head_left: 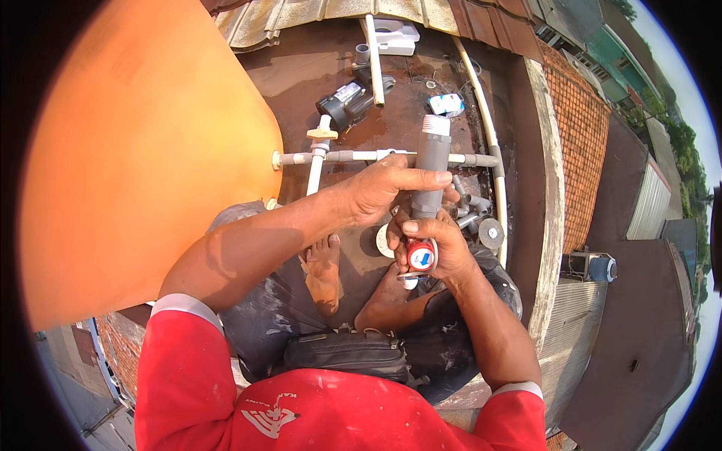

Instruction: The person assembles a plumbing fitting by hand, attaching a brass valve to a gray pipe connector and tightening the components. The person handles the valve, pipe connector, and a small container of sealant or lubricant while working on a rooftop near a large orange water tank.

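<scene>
In front of me a grey plastic pipe piece (432, 154) stands nearly upright, its white threaded end pointing away. My left hand (380, 188) is closed round it, with the thumb across the front and the fingers partly hidden behind. Just below, my right hand (445, 244) grips a round red fitting (423, 254) with a blue arrow on its face. This fitting lines up with the pipe's lower end; the fingers hide whether the two are joined. Beneath the hands, a pale round disc (386, 240) lies on the floor between my feet.
A big orange tank (150, 150) fills the left. Ahead are a black pump (346, 105), a valve with a yellow handle (322, 135), white pipes (489, 128) and a small blue-white box (446, 104). Grey pipe fittings (470, 207) lie right. A low wall (553, 188) borders neighbouring roofs.
</scene>
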### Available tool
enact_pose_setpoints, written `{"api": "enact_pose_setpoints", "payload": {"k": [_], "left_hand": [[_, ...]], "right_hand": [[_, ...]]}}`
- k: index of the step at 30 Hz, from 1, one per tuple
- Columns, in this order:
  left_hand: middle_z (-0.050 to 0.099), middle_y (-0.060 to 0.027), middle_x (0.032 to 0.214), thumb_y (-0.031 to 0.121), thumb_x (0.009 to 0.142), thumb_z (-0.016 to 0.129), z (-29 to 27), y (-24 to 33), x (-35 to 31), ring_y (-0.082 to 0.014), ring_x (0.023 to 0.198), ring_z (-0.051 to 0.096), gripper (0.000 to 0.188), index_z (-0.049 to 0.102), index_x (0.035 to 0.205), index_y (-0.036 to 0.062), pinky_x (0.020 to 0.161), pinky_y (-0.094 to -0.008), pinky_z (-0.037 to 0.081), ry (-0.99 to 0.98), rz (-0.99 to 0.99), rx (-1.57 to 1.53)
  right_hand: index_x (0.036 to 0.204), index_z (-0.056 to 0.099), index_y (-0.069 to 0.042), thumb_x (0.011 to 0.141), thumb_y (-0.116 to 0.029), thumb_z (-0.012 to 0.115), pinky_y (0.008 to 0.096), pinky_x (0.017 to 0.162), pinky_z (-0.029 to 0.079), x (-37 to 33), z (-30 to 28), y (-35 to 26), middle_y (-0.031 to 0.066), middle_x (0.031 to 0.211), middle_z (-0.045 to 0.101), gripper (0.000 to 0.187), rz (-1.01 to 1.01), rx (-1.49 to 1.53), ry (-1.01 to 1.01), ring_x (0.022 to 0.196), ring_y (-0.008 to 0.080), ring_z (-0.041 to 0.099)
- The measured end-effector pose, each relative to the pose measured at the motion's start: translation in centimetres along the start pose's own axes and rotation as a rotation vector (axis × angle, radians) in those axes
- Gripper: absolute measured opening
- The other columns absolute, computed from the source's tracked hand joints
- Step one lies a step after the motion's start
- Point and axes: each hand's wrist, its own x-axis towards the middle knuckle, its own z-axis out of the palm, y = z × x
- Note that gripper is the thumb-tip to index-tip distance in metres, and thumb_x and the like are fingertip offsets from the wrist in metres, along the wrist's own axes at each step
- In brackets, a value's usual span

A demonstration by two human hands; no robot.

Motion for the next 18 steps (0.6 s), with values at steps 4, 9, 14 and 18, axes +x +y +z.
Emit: {"api": "enact_pose_setpoints", "payload": {"k": [4, 9, 14, 18], "left_hand": [[0.076, -0.0218, 0.123, 0.036, 0.109, 0.068, -0.9, -0.1, 0.0, -0.0334, 0.114, 0.075, 0.035, 0.070, 0.123, 0.0043, 0.107, -0.0483, 0.057, 0.024, 0.130, -0.094], [0.074, -0.0128, 0.101, 0.033, 0.103, 0.076, -1.6, 0.2, -0.3, -0.0308, 0.101, 0.077, 0.029, 0.064, 0.107, 0.0077, 0.096, -0.0477, 0.062, -0.109, 0.129, -0.274], [0.072, -0.0163, 0.102, 0.034, 0.098, 0.081, -0.6, 0.5, -0.6, -0.0349, 0.110, 0.075, 0.034, 0.065, 0.108, 0.0050, 0.105, -0.0529, 0.060, -0.219, 0.143, -0.307], [0.069, -0.0139, 0.089, 0.025, 0.098, 0.078, 0.2, 0.2, -1.0, -0.0323, 0.097, 0.075, 0.025, 0.065, 0.104, 0.0037, 0.090, -0.0483, 0.065, -0.204, 0.102, -0.306]], "right_hand": [[0.107, 0.069, 0.005, 0.093, -0.011, 0.078, 0.0343, 0.054, 0.063, 0.1, 0.7, 0.1, 0.0195, 0.089, 0.077, 0.023, 0.109, 0.009, -0.040, 0.063, 0.0226, 0.075], [0.108, 0.072, 0.006, 0.091, -0.012, 0.080, 0.0306, 0.064, 0.062, -0.2, 1.7, 0.2, 0.0163, 0.090, 0.078, 0.027, 0.136, -0.093, -0.078, 0.073, 0.0213, 0.076], [0.102, 0.073, 0.005, 0.089, -0.012, 0.080, 0.0309, 0.059, 0.059, -0.2, 2.4, 0.0, 0.0145, 0.088, 0.077, 0.022, 0.154, -0.117, -0.150, 0.070, 0.0199, 0.074], [0.100, 0.073, 0.002, 0.089, -0.006, 0.082, 0.0310, 0.055, 0.056, -0.8, 2.8, 0.3, 0.0136, 0.084, 0.076, 0.017, 0.209, -0.074, -0.132, 0.064, 0.0197, 0.071]]}}
